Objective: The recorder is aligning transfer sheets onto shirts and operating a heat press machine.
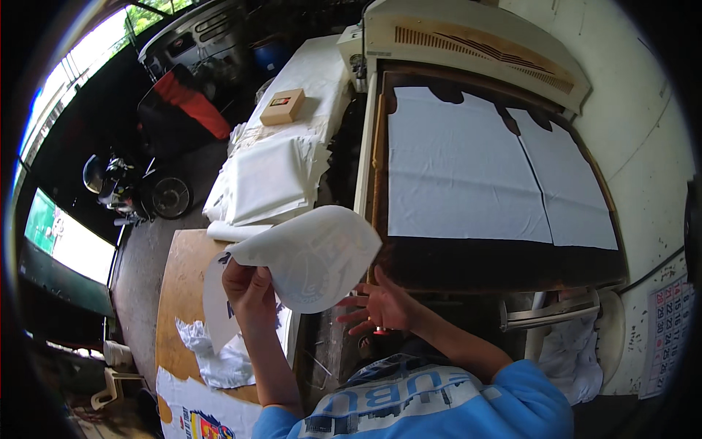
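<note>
My left hand [248,289] is closed on a thin white sheet [314,245], curled over, with a faint printed design showing through it, at the centre of the head view. A second printed white piece [218,293] hangs behind that hand. My right hand [373,307] is open, fingers spread, just below the sheet's right edge; whether it touches the sheet I cannot tell. Beyond it, two white fabric panels [464,168] lie side by side on the dark bed [497,271] of a heat press [475,36].
A long table [322,73] at left holds a stack of white sheets [267,179] and a tan box [281,106]. A wooden board [186,260] with crumpled white cloth [216,355] is nearer. A motorcycle [117,186] stands farther left; a white wall [640,146] bounds the right.
</note>
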The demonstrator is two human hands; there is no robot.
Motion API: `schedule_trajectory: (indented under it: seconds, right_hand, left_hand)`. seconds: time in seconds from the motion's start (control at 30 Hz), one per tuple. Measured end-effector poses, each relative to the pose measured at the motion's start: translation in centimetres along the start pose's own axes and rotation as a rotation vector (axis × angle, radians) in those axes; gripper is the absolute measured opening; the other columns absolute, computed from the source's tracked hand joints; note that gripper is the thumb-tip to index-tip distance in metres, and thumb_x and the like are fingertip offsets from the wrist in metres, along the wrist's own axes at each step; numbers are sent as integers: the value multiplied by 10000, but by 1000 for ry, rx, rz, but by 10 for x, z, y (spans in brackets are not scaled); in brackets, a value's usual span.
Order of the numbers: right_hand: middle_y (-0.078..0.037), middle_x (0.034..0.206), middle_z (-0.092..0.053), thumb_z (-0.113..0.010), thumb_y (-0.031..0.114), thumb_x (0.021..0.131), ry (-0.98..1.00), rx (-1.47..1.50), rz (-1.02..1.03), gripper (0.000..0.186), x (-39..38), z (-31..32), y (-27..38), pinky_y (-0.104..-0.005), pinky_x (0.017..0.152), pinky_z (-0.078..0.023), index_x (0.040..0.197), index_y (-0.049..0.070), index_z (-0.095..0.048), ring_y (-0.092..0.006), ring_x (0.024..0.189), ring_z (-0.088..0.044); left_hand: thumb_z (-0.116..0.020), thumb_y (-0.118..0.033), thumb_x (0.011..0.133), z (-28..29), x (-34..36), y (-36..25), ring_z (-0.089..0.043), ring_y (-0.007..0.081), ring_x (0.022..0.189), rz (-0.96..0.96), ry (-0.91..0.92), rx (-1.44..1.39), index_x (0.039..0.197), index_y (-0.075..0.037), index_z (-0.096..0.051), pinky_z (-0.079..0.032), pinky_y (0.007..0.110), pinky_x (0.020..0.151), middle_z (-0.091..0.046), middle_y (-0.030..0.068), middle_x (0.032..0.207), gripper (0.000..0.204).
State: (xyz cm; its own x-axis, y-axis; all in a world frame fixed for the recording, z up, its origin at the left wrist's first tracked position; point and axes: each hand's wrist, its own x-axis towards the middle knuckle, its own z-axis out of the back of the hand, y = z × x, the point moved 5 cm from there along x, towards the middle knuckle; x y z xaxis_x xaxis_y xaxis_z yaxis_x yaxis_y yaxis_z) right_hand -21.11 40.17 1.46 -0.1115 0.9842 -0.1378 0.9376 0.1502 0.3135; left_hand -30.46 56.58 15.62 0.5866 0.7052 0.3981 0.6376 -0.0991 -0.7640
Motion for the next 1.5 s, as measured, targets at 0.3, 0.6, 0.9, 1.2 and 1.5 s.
schedule_trajectory:
  seconds: [0.3, 0.6, 0.9, 1.2, 1.5]
  right_hand:
    - [-21, 938, -575, -577, 157, 810, -406, -322, 848, 317, -101, 21, 232, -227, 675, -485, 1107, 90, -489, -95, 822, -568]
    - [-36, 870, -595, -557, 169, 828, -668, -913, 1474, 252, -259, -36, 395, -254, 525, -464, 1041, 35, -542, -119, 706, -573]
    - [-88, 673, -590, -559, 28, 761, -1249, -728, 1127, 170, -297, 161, 406, -239, 381, -446, 901, -66, -578, -148, 448, -559]
    - [-115, 681, -586, -520, 13, 769, -1396, -753, 1000, 146, -297, 243, 426, -258, 393, -472, 864, -84, -573, -179, 478, -582]
    - [-111, 657, -577, -462, -4, 771, -1359, -1014, 888, 189, -280, 241, 433, -253, 363, -452, 902, -92, -567, -174, 455, -577]
  left_hand:
    - [-571, -46, 803, -116, 94, 57, -566, 109, 829, 49, 171, -3, 1035, 14, -513, -440, 225, 751, -585, 69, 906, 247]
    - [-546, -22, 822, -248, 204, 144, -478, 29, 664, -327, 289, 174, 1241, -21, -423, -380, 162, 554, -514, -12, 822, 437]
    - [-617, -73, 745, -211, 173, 410, -533, 110, 520, 333, 198, 675, 1320, -62, -311, -427, 254, 445, -583, 66, 682, 652]
    - [-606, -41, 684, -194, 146, 473, -599, 174, 643, 622, 177, 673, 1303, -48, -342, -500, 255, 529, -592, 123, 871, 673]
    - [-554, -69, 723, -174, 140, 461, -594, 194, 804, 466, 314, 1098, 1041, -71, -616, -494, 320, 654, -572, 141, 1010, 324]
